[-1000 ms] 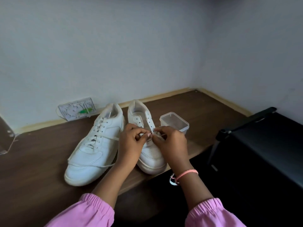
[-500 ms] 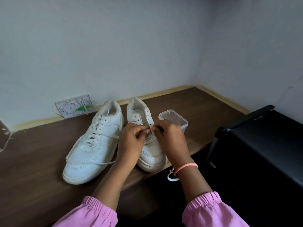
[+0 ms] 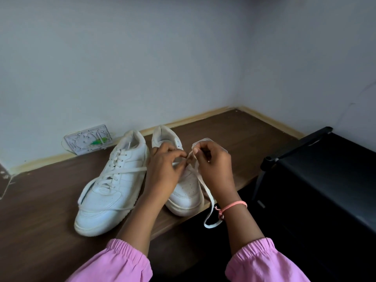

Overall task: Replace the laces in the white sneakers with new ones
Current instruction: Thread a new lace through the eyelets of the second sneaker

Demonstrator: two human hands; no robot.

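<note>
Two white sneakers stand side by side on the brown wooden table (image 3: 40,200), toes toward me. The left sneaker (image 3: 114,186) is laced, with loose lace ends trailing across it. Over the right sneaker (image 3: 187,190) my left hand (image 3: 162,169) pinches the white lace (image 3: 209,200) at the eyelets. My right hand (image 3: 213,165) is raised a little and pinches the same lace. Its free end hangs past the table edge below my wrist.
A clear plastic container (image 3: 203,140) sits behind my right hand, mostly hidden. A white wall plate with a green bit (image 3: 89,141) leans at the back wall. A black stand (image 3: 325,180) fills the space right of the table.
My right hand has lifted up and to the right, drawing the lace out of the right sneaker. The lace tail now hangs longer below the table edge. The left hand stayed over the eyelets.
</note>
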